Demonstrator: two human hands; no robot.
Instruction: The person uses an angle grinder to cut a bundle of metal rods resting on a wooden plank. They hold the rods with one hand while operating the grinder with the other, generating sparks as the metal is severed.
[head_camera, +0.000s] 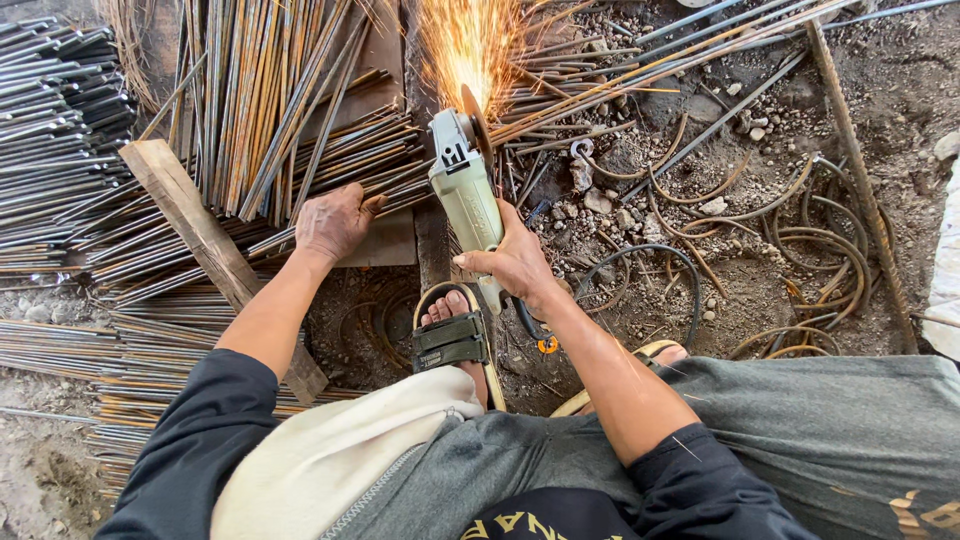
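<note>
My right hand (515, 262) grips the body of a pale green angle grinder (463, 185). Its disc (474, 115) bites into a bundle of thin steel rods (560, 100), and orange sparks (468, 45) fly up from the cut. My left hand (333, 222) presses flat on the rods (380, 160) just left of the grinder, holding them down on a board. My sandalled left foot (455, 330) rests on the dirt under the grinder.
Heaps of cut rusty rods (260, 90) lie at top left, grey rods (60, 110) at far left. A wooden plank (205, 235) runs diagonally. Bent wire loops (810, 250), stones and a black power cord (650, 262) cover the dirt at right.
</note>
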